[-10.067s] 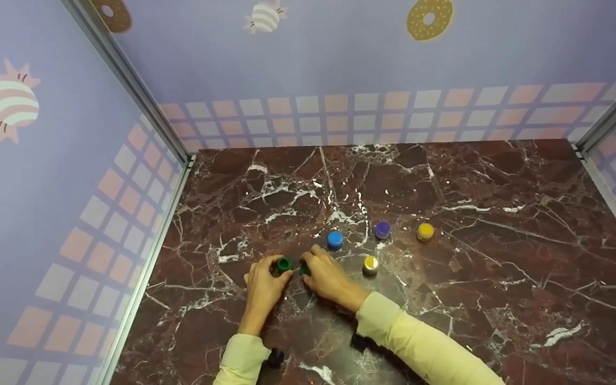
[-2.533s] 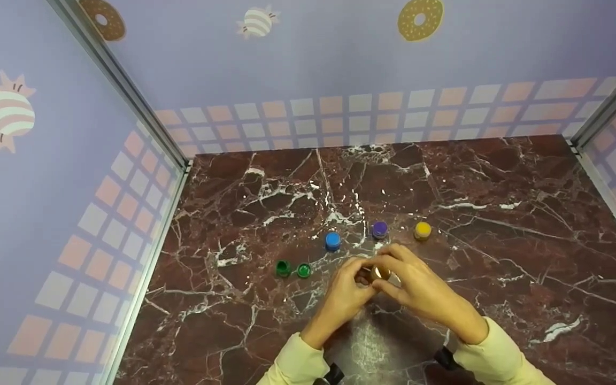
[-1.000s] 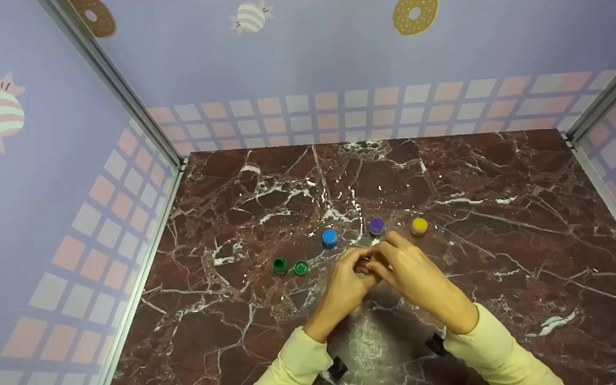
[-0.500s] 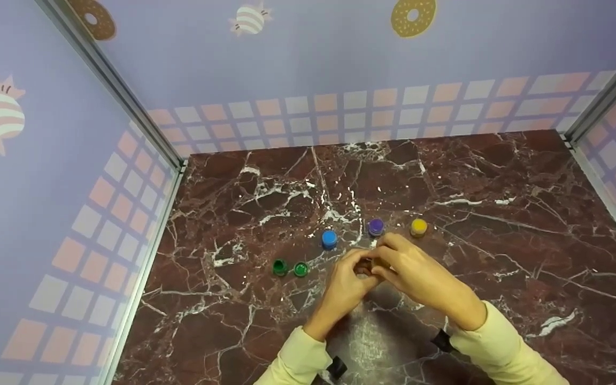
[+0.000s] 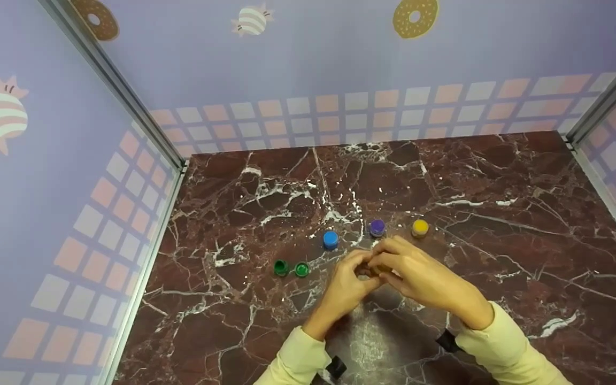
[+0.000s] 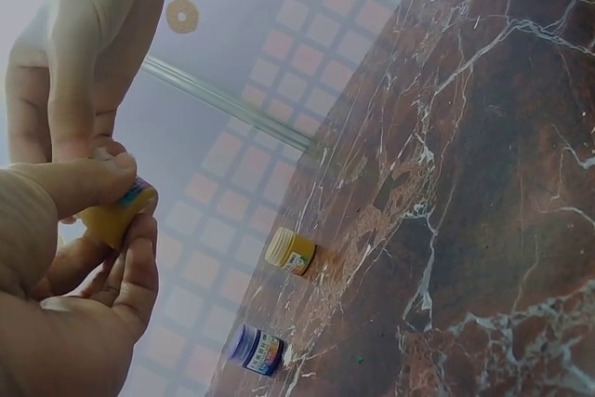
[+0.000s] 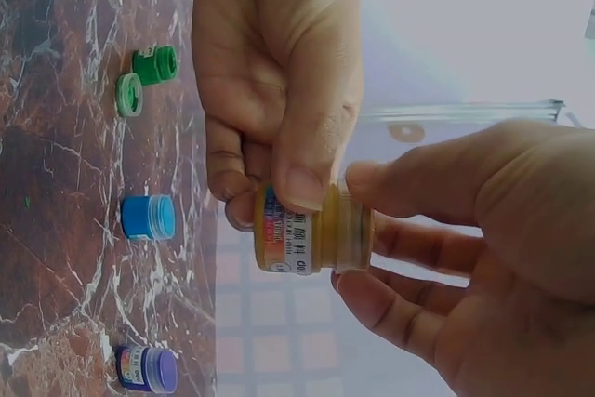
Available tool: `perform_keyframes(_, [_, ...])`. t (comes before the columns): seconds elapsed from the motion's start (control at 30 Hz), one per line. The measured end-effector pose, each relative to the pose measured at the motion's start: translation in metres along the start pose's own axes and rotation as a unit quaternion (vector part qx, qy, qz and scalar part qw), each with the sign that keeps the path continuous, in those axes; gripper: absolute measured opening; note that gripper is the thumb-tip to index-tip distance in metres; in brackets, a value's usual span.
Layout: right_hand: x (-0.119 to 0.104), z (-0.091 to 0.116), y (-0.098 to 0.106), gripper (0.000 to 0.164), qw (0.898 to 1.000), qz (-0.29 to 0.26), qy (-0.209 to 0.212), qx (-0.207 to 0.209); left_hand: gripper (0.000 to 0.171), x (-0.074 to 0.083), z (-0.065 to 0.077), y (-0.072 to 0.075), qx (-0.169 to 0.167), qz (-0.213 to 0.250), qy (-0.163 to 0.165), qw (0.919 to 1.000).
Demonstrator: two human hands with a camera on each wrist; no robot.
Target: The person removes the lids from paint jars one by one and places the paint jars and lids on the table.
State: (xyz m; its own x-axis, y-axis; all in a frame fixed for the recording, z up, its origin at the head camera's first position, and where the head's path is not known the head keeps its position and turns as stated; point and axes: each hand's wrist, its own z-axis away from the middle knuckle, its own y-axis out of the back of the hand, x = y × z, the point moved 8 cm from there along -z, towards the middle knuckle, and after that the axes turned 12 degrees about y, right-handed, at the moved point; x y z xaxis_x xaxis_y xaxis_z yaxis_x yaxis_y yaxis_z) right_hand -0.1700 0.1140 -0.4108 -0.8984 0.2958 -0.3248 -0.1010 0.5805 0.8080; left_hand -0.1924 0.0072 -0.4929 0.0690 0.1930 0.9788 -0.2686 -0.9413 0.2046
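Lilac walls rose behind the marbled tabletop, and over its near half I had both hands on one yellow jar! The left hand had its fingers clamped on the labelled body, while the right hand pinched the pale lid at the top. Off left sat an open green jar, a green lid just beside it; beyond stood the blue jar, purple jar and second yellow jar.

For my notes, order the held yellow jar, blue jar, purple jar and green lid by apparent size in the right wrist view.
1. Yellow jar
2. Blue jar and purple jar, too alike to rank
3. Green lid
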Motion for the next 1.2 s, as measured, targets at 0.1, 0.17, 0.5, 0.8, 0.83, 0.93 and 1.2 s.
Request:
perform_keyframes(0.1, [0.001,0.000,0.000,0.023,1.000,-0.006,-0.001,-0.003,0.032,0.000,0.000,-0.001,-0.009,0.004,-0.003,0.9999])
perform_keyframes(0.17, [0.002,0.002,0.000,0.025,1.000,-0.009,-0.011,-0.004,0.032,0.000,0.000,0.000,-0.009,0.005,-0.007,0.9999])
perform_keyframes(0.5, [0.018,0.009,0.011,0.032,0.985,-0.005,-0.155,0.075,0.035,0.004,0.001,0.003,0.002,0.029,0.003,0.9996])
perform_keyframes(0.8, [0.018,0.008,0.005,0.035,0.970,0.066,-0.220,0.086,0.031,0.000,0.001,0.004,0.021,-0.006,-0.005,0.9997])
perform_keyframes(0.83, [0.017,0.007,0.004,0.036,0.969,0.070,-0.220,0.085,0.030,-0.001,0.002,0.004,0.022,-0.010,-0.006,0.9997])
perform_keyframes(0.93, [0.013,0.005,0.000,0.037,0.969,0.083,-0.218,0.079,0.031,-0.002,0.001,0.003,0.023,-0.015,-0.005,0.9996])
perform_keyframes(1.2, [0.007,0.001,-0.008,0.028,0.970,0.090,-0.210,0.082,0.034,-0.003,-0.001,0.004,0.036,-0.025,0.001,0.9990])
